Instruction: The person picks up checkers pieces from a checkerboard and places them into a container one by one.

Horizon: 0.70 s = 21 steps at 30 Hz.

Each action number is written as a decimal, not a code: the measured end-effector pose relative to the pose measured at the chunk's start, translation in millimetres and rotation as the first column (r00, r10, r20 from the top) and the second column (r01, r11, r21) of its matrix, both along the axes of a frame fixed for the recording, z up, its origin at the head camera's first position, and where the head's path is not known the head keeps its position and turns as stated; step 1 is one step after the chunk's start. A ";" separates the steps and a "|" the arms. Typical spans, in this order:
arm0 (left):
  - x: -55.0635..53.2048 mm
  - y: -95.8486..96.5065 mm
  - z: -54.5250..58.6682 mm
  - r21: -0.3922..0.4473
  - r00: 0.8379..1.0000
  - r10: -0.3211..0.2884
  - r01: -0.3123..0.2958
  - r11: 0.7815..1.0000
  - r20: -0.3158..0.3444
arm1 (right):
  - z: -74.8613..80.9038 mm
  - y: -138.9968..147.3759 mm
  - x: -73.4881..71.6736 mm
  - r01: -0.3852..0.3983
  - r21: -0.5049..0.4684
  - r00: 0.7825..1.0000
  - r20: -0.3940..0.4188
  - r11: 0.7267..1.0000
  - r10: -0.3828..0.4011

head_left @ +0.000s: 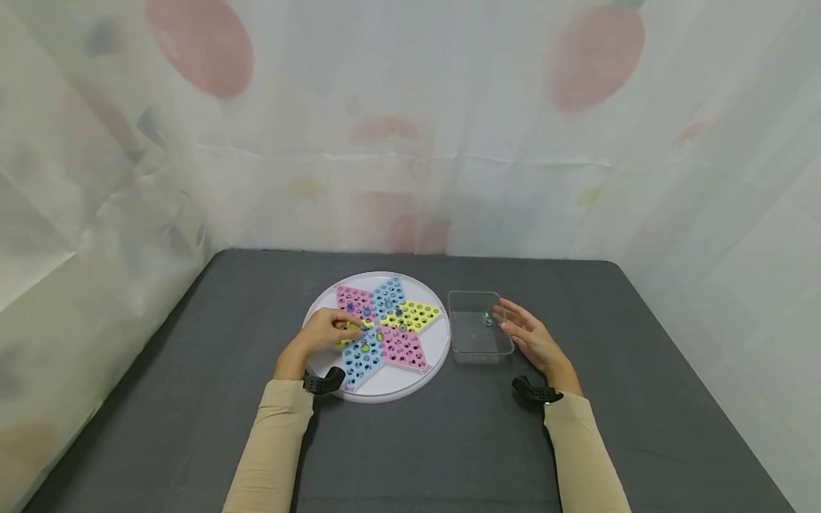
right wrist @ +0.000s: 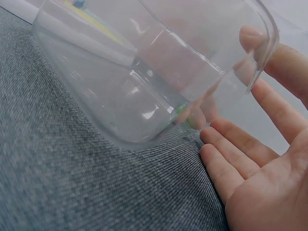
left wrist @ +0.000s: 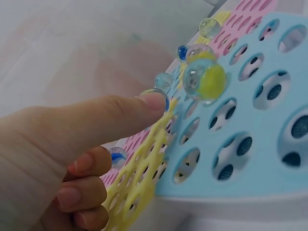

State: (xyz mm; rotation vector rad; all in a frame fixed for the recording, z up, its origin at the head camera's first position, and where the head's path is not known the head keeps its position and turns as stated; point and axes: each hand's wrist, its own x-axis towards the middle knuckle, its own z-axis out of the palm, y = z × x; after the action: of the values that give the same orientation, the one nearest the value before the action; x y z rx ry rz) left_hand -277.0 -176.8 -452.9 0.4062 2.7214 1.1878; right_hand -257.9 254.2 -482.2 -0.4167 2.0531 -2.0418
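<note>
My left hand (head_left: 325,332) is over the left part of a star-shaped Chinese checkers board (head_left: 405,347) with pink, blue and yellow points. Its thumb and forefinger pinch a clear marble (left wrist: 162,100) at the holes near the centre; the thumb partly covers it. Several marbles sit in the board, among them a yellow-and-clear marble (left wrist: 211,82) and a blue-streaked marble (left wrist: 117,157). On the right, my right hand (head_left: 535,340) holds the near-right wall of a clear plastic box (head_left: 471,350), thumb over the rim and fingers outside. Greenish marbles (head_left: 489,320) lie inside the box by that wall.
The board's round white base (head_left: 391,388) stands close to the box's left side on a dark grey tabletop (head_left: 436,456). A pale printed curtain (head_left: 410,171) hangs behind the table and along both sides.
</note>
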 end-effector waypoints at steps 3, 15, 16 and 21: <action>-0.6 0.5 -0.3 0.003 1.000 0.003 -0.003 1.000 -0.010 | 0.3 0.1 -0.3 -0.004 -0.010 1.000 0.001 1.000 0.004; 0.3 11.3 4.6 0.048 0.997 -0.016 0.020 0.999 -0.080 | -0.4 1.5 -0.6 -0.010 -0.001 1.000 -0.009 1.000 0.010; 0.6 12.7 5.4 0.058 0.996 -0.013 0.018 0.998 -0.087 | -0.3 1.6 -0.4 -0.012 -0.005 1.000 -0.011 1.000 0.012; 1.3 21.0 9.1 0.106 0.995 -0.005 0.016 0.994 -0.104 | 0.6 1.1 0.1 -0.017 -0.008 1.000 -0.016 1.000 0.017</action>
State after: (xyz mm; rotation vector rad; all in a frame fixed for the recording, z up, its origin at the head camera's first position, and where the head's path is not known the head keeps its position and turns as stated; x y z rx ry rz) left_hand -275.7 -155.8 -443.9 0.5083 2.7462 1.3500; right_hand -257.8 255.3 -481.6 -0.4519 2.0445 -2.0444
